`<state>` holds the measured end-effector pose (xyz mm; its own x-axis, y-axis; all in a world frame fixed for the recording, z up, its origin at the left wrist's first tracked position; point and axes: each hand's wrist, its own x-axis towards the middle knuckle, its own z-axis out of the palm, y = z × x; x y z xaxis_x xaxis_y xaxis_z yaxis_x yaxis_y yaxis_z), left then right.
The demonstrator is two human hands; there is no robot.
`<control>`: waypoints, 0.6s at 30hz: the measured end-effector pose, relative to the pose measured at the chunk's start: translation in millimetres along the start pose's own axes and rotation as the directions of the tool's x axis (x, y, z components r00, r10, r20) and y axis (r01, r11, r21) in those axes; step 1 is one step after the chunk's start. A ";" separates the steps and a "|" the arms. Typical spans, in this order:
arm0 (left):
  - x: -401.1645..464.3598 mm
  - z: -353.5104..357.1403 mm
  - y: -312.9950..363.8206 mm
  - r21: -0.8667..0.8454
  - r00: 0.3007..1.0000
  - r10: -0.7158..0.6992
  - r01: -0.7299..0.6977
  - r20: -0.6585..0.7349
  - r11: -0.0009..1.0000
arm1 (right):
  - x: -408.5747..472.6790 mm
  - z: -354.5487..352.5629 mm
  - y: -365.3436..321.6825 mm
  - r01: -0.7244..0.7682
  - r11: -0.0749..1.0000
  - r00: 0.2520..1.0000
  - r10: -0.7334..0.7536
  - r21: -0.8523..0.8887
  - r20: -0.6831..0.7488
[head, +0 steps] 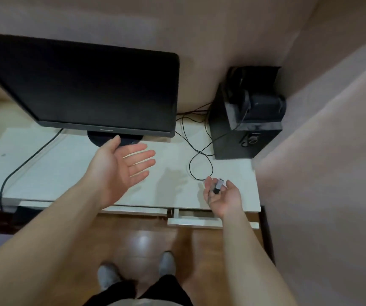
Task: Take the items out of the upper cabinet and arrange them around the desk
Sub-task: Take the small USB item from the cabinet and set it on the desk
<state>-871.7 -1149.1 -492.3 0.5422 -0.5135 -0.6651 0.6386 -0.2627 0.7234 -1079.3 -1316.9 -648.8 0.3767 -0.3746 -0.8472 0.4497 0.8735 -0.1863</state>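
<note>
One small item is sitting in the right hand (222,196): a short black-and-silver gadget (218,185), maybe an adapter or a plug end, too blurred to name. It is lying on the upturned palm with the fingers curling loosely up around it, thumb just beside it, more cradling than pinching. The hand is hovering over the bench (67,173), toward the near right corner, well right of the monitor (85,89) and in front of the black speaker box (243,129).

The left hand (120,164) is spreading flat, palm up, fingers straight, holding nothing, floating just in front of the monitor's round foot.

Handling judgement: the gadget is looking light, rigid, hard-shelled and probably a bit slick, so it is likely rolling off an open palm if tilted. A thumb-and-finger grip across its short middle is looking safest. A thin black cable (199,160) is looping on the bench between speaker box and right hand; whether it is joining the gadget, cannot tell. If it is, dragging could snag.

A drawer (190,219) below the bench edge, under the right hand, is standing slightly open.
</note>
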 end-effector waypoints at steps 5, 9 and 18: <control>11.9 27.0 -1.5 0.058 0.999 -0.033 0.032 0.024 0.998 | 19.8 -9.9 -25.4 0.043 0.997 0.999 -0.043 0.064 0.006; 19.4 44.6 -7.7 0.091 0.997 -0.057 0.052 0.053 0.994 | 32.7 -14.3 -37.0 0.038 0.999 0.999 -0.039 0.036 0.028; 29.2 56.2 -18.5 0.105 0.992 -0.094 0.086 0.080 0.991 | 47.4 -14.6 -58.6 0.079 0.994 0.997 -0.081 -0.068 -0.016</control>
<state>-898.4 -1205.2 -514.7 0.4338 -0.5504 -0.7133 0.6216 -0.3903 0.6792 -1099.6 -1381.3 -685.2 0.3261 -0.4388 -0.8373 0.4218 0.8602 -0.2866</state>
